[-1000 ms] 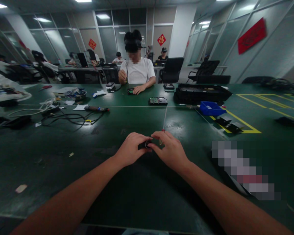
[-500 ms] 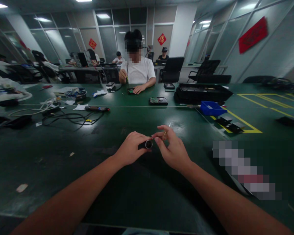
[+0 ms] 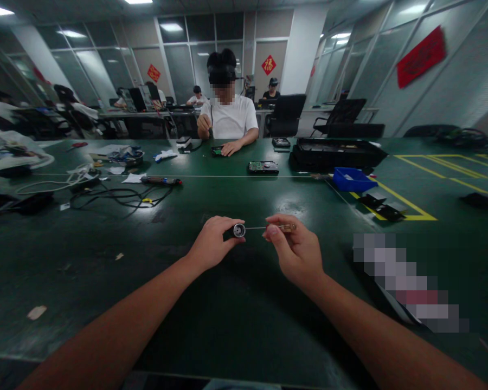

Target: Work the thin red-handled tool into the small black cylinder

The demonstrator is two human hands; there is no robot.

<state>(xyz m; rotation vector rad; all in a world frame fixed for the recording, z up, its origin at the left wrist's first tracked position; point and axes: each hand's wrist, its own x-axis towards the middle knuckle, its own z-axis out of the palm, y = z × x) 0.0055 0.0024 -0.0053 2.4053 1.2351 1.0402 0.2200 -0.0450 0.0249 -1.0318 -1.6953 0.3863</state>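
Note:
My left hand (image 3: 212, 241) is closed around a small dark cylinder (image 3: 238, 231) whose round silvery end faces me. My right hand (image 3: 296, 250) pinches a thin tool (image 3: 268, 227) with a slim metal shaft and a yellowish handle, held level. The shaft's tip points left and meets the cylinder's end. Both hands hover just above the green table (image 3: 211, 319) in front of me.
A person in a white shirt (image 3: 228, 116) sits across the table. Between us lie a circuit board (image 3: 262, 167), a blue bin (image 3: 352, 179), a black case (image 3: 335, 153), black flat parts (image 3: 380, 206), and tangled cables (image 3: 117, 196) at the left. Yellow tape lines (image 3: 418, 211) mark the right.
Both hands rose slightly from the table. The right hand turned the thin tool from upright to level, its tip now at the cylinder's end. The left hand tilted the cylinder's end toward me.

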